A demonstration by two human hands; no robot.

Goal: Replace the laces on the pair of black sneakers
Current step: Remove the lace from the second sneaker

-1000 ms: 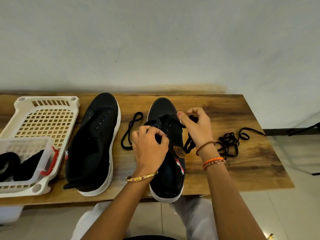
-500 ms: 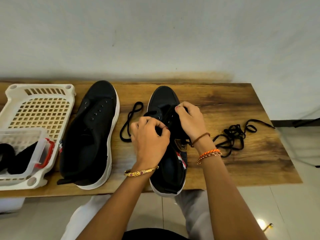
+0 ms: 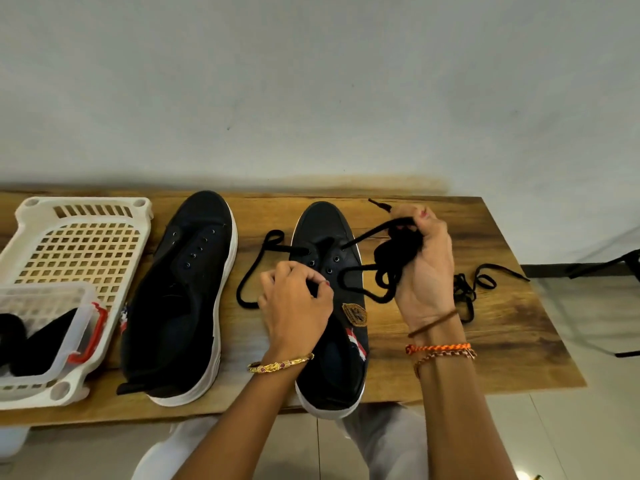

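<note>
Right hand (image 3: 424, 268) has been lifting away from the sneaker (image 3: 330, 306), pulling the lace (image 3: 367, 237) up.
Its fingers are gripping bunched lace; left hand (image 3: 294, 303) is pinching near the eyelets, its fingertips hidden, sneaker lying on the worktop (image 3: 485, 341).

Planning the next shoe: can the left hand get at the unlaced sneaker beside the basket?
Probably yes: the unlaced sneaker lies uncovered just beside the left hand, nothing between them, though that hand now pinches something at the other sneaker's eyelets.

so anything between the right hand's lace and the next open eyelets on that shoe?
Nothing visible. The right hand grips the bunched lace beside the right sneaker, whose upper eyelets show bare. The left hand rests on the tongue lower down, clear of them.
</note>
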